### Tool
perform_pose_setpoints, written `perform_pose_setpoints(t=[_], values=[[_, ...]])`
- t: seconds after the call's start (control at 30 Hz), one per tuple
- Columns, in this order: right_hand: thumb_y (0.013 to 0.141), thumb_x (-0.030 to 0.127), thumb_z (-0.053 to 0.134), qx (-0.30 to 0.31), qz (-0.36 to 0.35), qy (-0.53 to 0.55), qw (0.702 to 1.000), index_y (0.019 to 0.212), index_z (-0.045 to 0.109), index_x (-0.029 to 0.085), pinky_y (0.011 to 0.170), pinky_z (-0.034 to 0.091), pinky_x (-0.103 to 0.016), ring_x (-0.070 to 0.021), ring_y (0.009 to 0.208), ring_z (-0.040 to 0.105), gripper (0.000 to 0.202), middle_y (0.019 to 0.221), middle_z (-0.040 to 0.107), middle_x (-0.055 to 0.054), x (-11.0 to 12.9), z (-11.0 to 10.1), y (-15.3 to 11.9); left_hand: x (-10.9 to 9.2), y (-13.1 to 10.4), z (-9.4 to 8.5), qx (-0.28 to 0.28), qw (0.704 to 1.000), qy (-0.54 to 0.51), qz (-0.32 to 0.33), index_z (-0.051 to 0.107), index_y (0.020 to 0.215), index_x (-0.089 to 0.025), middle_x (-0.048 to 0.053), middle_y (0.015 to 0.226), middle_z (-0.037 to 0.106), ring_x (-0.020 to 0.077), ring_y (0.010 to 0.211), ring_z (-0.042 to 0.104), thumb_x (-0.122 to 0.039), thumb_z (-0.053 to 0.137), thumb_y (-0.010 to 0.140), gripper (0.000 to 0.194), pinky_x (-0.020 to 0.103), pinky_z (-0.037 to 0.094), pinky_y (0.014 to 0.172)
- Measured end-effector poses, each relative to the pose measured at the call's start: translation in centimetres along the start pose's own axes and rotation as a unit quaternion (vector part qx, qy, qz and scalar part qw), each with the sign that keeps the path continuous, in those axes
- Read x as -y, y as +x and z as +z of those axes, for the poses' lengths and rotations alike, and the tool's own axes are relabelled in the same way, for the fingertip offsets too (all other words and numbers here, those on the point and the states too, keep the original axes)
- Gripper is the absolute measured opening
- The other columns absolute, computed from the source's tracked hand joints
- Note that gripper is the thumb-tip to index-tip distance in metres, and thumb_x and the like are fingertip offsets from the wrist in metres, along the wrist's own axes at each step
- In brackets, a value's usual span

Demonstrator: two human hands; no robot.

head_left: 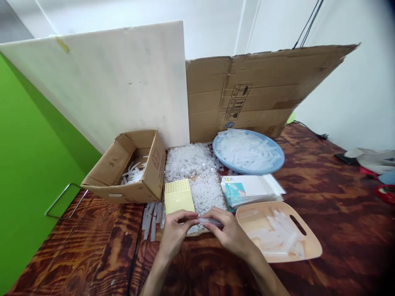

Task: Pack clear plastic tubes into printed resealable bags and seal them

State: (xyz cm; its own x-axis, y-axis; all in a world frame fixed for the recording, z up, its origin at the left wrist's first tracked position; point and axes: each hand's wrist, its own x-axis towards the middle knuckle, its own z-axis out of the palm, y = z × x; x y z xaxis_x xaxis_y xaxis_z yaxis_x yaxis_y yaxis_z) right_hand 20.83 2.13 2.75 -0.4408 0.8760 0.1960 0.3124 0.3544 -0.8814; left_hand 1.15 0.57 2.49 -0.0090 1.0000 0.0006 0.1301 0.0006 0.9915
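Cardboard box [132, 194] at far left: white strips [134, 173] piled inside, best left alone while both hands are occupied. Loose strips [149, 222] lie on the table just beside it; left wrist should be kept clear so none get dragged.

Left hand [178, 228]: thumb and forefinger appear pinched on the left end of the clear plastic piece [212, 222]; whether a second small part is caught between those tips cannot be told, too small. Light pressure advised there, since thin plastic would probably flex. Yellow sheet [179, 200] lies just beyond the left hand; should not be brushed by the knuckles.

The piece is held between the two hands, low over the near edge of the bed of small clear bits [208, 189]. Anything dropped there would be hard to pick out, so end alignment is best checked by eye before any force is applied.

Right hand [227, 227]: right part of the piece is pinched between thumb and fingers. Should be used as the steady side, axis kept in line with the left tips, no twist.

Packet stack [256, 189] and peach tray [312, 250] with clear pieces inside sit beside the right hand; right forearm should be kept off the tray rim.
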Motion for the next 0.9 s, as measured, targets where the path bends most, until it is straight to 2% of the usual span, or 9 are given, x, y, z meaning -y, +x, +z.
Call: perform_pose_setpoints(t=[0.1,0.2,0.4,0.5,0.57,0.63,0.7,0.77,0.9], values=[[0.096,0.021,0.059,-0.007,0.007,0.007,1.0,0.094,0.067,0.021,0.073,0.044,-0.027,-0.019,0.082,0.065,0.009,0.088,0.069,-0.003,0.2,0.4,-0.1,-0.6,0.6,-0.3,0.019,0.999,-0.01,-0.038,0.08,0.076,-0.019,0.005,0.076,0.079,0.0204,0.074,0.072,-0.017,0.08,0.073,0.004,0.025,0.054,0.07],[0.096,0.02,0.057,-0.014,0.011,0.004,1.0,0.092,0.064,0.02,0.072,0.044,-0.028,-0.0192,0.081,0.064,0.008,0.087,0.068,-0.003,0.0,0.8,-0.1,-0.8,1.4,-0.3,0.047,0.998,0.002,-0.041,0.079,0.076,-0.018,0.004,0.074,0.078,0.0188,0.071,0.071,-0.014,0.078,0.073,0.005,0.024,0.053,0.068],[0.096,0.018,0.055,-0.022,0.012,-0.009,1.0,0.09,0.062,0.021,0.071,0.044,-0.029,-0.0195,0.08,0.063,0.01,0.086,0.067,-0.003,-1.3,1.5,0.3,0.8,2.4,0.0,0.069,0.994,-0.014,-0.082,0.078,0.074,-0.015,0.004,0.068,0.076,0.0173,0.066,0.069,-0.015,0.077,0.07,0.004,0.023,0.052,0.063],[0.096,0.019,0.055,-0.03,0.018,-0.02,0.999,0.091,0.062,0.021,0.072,0.044,-0.029,-0.0199,0.081,0.064,0.008,0.087,0.068,-0.003,-1.6,1.4,0.7,1.2,3.7,-0.3,0.105,0.992,0.01,-0.075,0.077,0.077,-0.014,0.005,0.07,0.076,0.0188,0.067,0.07,-0.02,0.077,0.072,0.007,0.025,0.053,0.064],[0.096,0.022,0.056,-0.063,0.03,-0.032,0.997,0.092,0.061,0.021,0.072,0.045,-0.029,-0.0205,0.083,0.065,0.007,0.089,0.069,-0.003,-1.6,1.2,1.1,1.3,5.7,-0.4,0.138,0.987,0.072,-0.05,0.077,0.085,-0.014,0.007,0.074,0.077,0.0202,0.069,0.072,-0.027,0.072,0.08,0.015,0.027,0.055,0.066],[0.097,0.025,0.056,-0.122,0.042,-0.046,0.991,0.094,0.061,0.021,0.075,0.047,-0.029,-0.0219,0.085,0.066,0.007,0.09,0.07,-0.005,-1.7,0.8,1.5,1.5,8.7,-0.1,0.144,0.979,0.146,-0.02,0.076,0.094,-0.015,0.008,0.082,0.078,0.0213,0.075,0.073,-0.034,0.062,0.091,0.024,0.03,0.056,0.071],[0.097,0.028,0.056,-0.175,0.051,-0.057,0.982,0.096,0.062,0.02,0.077,0.048,-0.031,-0.0233,0.088,0.066,0.01,0.091,0.07,-0.006,-1.7,0.3,1.8,1.9,12.2,0.9,0.107,0.976,0.187,-0.005,0.075,0.098,-0.016,0.011,0.095,0.077,0.0227,0.09,0.072,-0.033,0.054,0.097,0.027,0.033,0.054,0.083],[0.097,0.031,0.057,-0.202,0.055,-0.06,0.976,0.097,0.063,0.02,0.077,0.049,-0.031,-0.0238,0.088,0.067,0.013,0.092,0.07,-0.007,-1.6,-0.3,1.9,2.5,15.5,2.3,0.07,0.971,0.23,0.0,0.073,0.097,-0.015,0.013,0.106,0.074,0.0263,0.106,0.067,-0.028,0.06,0.094,0.019,0.038,0.05,0.094],[0.097,0.034,0.057,-0.205,0.059,-0.062,0.975,0.097,0.064,0.02,0.078,0.05,-0.031,-0.0235,0.088,0.067,0.016,0.091,0.071,-0.006,-1.5,-1.3,0.9,3.8,19.0,4.6,0.044,0.959,0.281,-0.005,0.067,0.106,-0.013,0.011,0.114,0.068,0.0258,0.107,0.064,-0.03,0.067,0.092,0.022,0.046,0.051,0.095]])
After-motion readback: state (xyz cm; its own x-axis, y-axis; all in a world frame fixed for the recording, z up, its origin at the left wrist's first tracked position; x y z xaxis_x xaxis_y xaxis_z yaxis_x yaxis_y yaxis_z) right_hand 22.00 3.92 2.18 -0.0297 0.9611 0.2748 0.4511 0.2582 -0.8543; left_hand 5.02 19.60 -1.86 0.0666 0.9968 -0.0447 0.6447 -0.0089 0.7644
